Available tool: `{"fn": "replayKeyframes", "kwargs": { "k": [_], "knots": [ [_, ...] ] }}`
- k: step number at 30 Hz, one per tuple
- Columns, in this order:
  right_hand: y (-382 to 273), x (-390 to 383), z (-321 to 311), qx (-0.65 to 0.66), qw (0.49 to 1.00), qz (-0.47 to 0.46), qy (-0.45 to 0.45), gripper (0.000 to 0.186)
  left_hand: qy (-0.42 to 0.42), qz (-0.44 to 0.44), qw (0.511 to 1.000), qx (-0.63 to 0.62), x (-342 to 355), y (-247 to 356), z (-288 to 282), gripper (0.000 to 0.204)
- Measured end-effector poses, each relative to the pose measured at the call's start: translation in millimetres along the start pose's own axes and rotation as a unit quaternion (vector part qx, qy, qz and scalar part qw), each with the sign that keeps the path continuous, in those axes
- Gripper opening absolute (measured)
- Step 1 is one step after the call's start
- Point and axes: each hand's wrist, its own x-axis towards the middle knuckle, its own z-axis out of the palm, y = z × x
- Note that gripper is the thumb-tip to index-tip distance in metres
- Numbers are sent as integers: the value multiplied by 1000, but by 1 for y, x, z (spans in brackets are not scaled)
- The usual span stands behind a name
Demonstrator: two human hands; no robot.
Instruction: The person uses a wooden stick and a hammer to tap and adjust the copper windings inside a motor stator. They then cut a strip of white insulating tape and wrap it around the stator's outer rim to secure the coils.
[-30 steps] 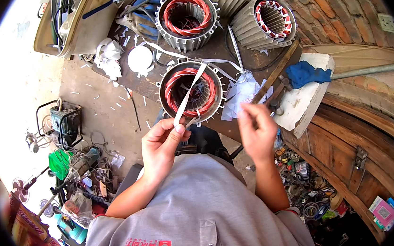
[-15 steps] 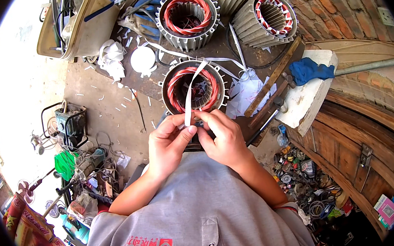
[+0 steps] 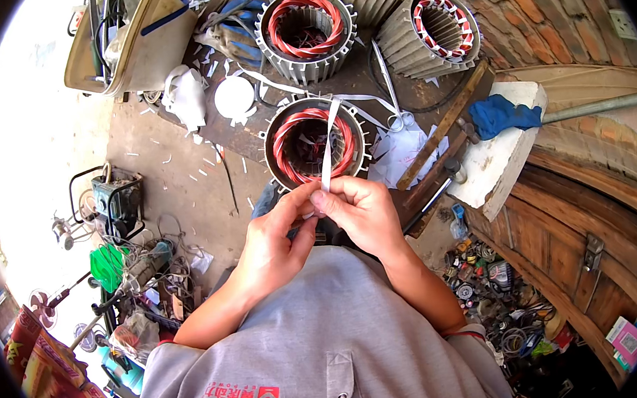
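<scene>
A strip of white cotton tape (image 3: pixel 327 152) crosses the near motor stator (image 3: pixel 268 152), over its ring of red-wrapped windings (image 3: pixel 281 156), and comes down to my fingers. My right hand (image 3: pixel 370 213) pinches it between thumb and forefinger just beyond the stator's near rim. Fingertips touching, my left hand (image 3: pixel 273 245) is closed beside it, with a bit of white tape showing between its fingers. The fingers partly hide the tape's end. More tape trails across the board behind the stator.
Behind stand more stators (image 3: pixel 310 54), (image 3: pixel 429 35). Scissors (image 3: pixel 401 120) lie on white paper (image 3: pixel 398 153) at right, near a wooden bar (image 3: pixel 446 125) and a hammer (image 3: pixel 454 169). A white disc (image 3: pixel 234 97) and a plastic bin (image 3: pixel 159 53) are at back left.
The tape's near end has shifted right, from under my left thumb to under my right thumb. My left thumb has dropped lower, and my right thumb has come up over the tape.
</scene>
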Motion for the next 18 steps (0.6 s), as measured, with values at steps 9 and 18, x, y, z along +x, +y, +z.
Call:
{"fn": "replayKeyframes", "kwargs": {
  "k": [9, 18],
  "knots": [
    [13, -4, -45, 421, 893, -130, 92, 35, 113, -45, 992, -13, 7, -30, -5, 32],
    [26, 48, -48, -51, 936, -281, 207, 29, 180, -57, 981, -43, 6, -50, -3, 63]
  ]
}}
